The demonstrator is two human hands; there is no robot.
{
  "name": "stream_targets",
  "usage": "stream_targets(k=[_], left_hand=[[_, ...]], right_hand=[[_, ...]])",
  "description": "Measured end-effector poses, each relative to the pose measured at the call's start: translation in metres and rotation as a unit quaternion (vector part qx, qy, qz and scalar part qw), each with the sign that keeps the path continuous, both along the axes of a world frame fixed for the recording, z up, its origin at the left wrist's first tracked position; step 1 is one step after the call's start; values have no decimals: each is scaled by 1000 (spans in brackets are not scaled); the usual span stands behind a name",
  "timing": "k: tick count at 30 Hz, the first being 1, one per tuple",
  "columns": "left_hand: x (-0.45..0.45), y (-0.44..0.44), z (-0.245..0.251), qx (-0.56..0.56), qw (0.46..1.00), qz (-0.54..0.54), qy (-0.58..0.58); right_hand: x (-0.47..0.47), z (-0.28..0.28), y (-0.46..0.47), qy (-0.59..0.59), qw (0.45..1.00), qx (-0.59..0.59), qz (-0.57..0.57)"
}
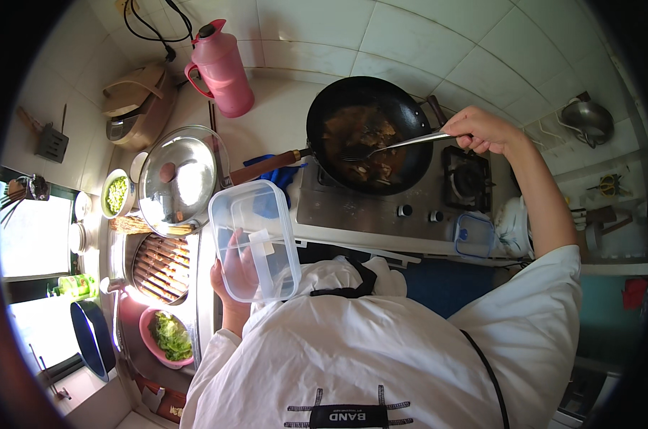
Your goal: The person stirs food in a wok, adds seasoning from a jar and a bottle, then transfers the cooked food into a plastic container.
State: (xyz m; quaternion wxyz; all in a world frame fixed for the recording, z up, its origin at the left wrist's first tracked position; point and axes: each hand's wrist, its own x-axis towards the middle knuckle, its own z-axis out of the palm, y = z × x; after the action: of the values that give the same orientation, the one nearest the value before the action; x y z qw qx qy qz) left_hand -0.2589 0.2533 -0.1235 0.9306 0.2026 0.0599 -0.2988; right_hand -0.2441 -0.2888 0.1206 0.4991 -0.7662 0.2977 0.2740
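Observation:
My left hand (224, 289) grips a clear plastic food container (286, 236) from beneath, and its fingers show through the wall. Inside the container a small pale label-like patch is visible; I see no food in it. With my right hand (479, 131) I hold the long metal handle of a slotted spatula (420, 140). The spatula's head dips into brown, saucy food (366, 131) in a black wok (417, 120). The wok sits on a steel gas hob (350, 212), its wooden handle (265, 167) pointing left.
A glass lid (195, 155) leans near the sink, by a bowl of chopped greens (116, 194). Behind stand a pink thermos jug (222, 69) and a rice cooker (141, 107). A pink basin of lettuce (171, 338) is at left. A blue-rimmed lid (474, 236) lies right of the hob.

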Motion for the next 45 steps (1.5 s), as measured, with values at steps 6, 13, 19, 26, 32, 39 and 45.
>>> stream_targets(k=[6, 13, 19, 26, 32, 39, 45], left_hand=[[-7, 2, 6, 21, 1000, 19, 0], [-9, 6, 8, 61, 998, 3, -34], [-9, 3, 3, 48, 999, 18, -4], [11, 1, -7, 17, 1000, -10, 18], [28, -4, -9, 20, 998, -38, 41], [40, -4, -9, 33, 997, -71, 24], [45, -5, -6, 55, 996, -71, 14]], right_hand=[[27, 5, 2, 66, 997, -5, 46], [22, 11, 0, 69, 992, 101, -21], [-34, -16, 47, 21, 979, 184, -86], [-83, -62, 138, -48, 973, 168, -152], [-83, -100, 181, -31, 872, 344, -347], [-65, -118, 229, -91, 800, 391, -446], [-51, -115, 251, -107, 778, 401, -472]])
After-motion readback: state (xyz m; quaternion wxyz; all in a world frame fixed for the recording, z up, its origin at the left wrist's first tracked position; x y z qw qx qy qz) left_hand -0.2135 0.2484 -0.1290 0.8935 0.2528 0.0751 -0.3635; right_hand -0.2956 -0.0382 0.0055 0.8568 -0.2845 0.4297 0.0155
